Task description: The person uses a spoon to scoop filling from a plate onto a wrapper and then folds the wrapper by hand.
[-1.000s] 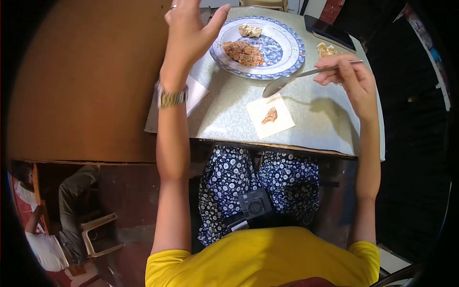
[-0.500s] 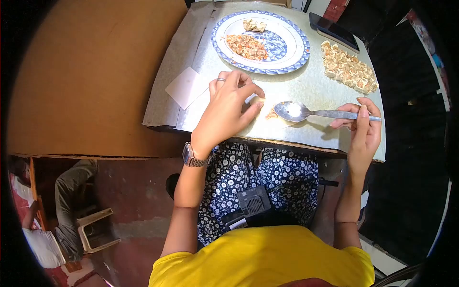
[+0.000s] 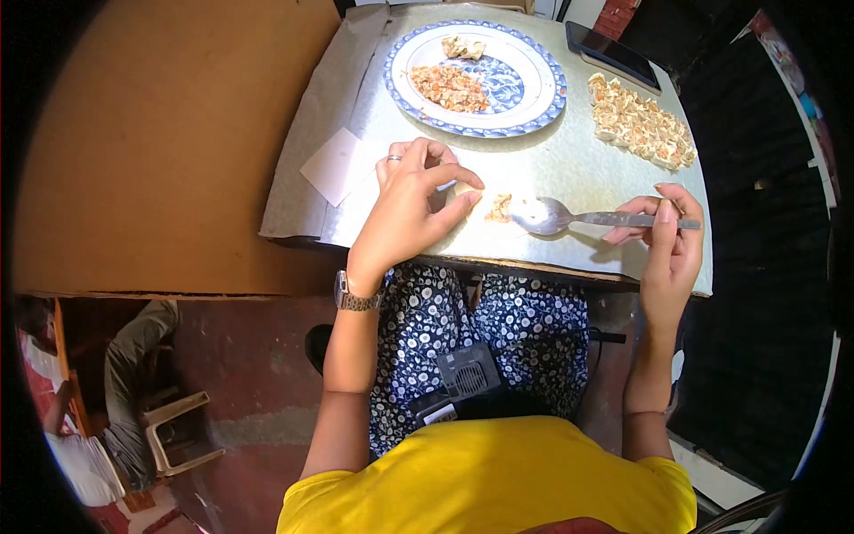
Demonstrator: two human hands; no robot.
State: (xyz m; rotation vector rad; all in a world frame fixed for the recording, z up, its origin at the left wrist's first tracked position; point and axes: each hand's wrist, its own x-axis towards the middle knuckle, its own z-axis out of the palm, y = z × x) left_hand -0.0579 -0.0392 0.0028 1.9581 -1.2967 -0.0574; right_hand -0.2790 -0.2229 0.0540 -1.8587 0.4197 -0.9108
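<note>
My left hand rests on the table, thumb and forefinger pinching the edge of a pale dough wrapper that carries a small lump of filling. A wristwatch and a ring are on that hand. My right hand grips the handle of a metal spoon, whose bowl lies on the table just right of the filling. Farther back stands a blue-and-white plate with a mound of minced filling and a piece of dough.
Rows of folded dumplings lie at the right of the table. A phone sits at the far right corner, a spare wrapper at the left. The table's near edge runs above my knees. A person sits low at the far left.
My left hand came down from the plate onto the wrapper. The spoon dropped from above the table to lie beside the filling, and the view tilted so the dumpling rows show.
</note>
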